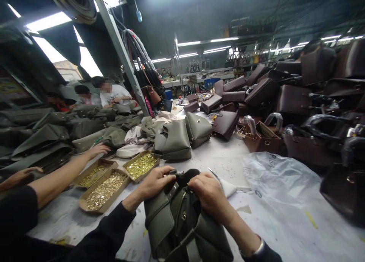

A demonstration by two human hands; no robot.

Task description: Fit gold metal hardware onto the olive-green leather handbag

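A dark olive-green handbag stands open at the bottom centre, its zipped inside showing. My left hand pinches the bag's far rim at its left side, fingers closed on the edge. On the right part of the same rim, my right hand is closed with thumb and fingertips together on the edge. Left of the bag lie a box of gold-coloured metal pieces, a box of yellowish pieces and a third, less full box.
A co-worker's hand reaches over the boxes from the left. Grey-green bags stand beyond. Dark brown bags pile up at the right, near a clear plastic sheet. A slanted metal post rises behind.
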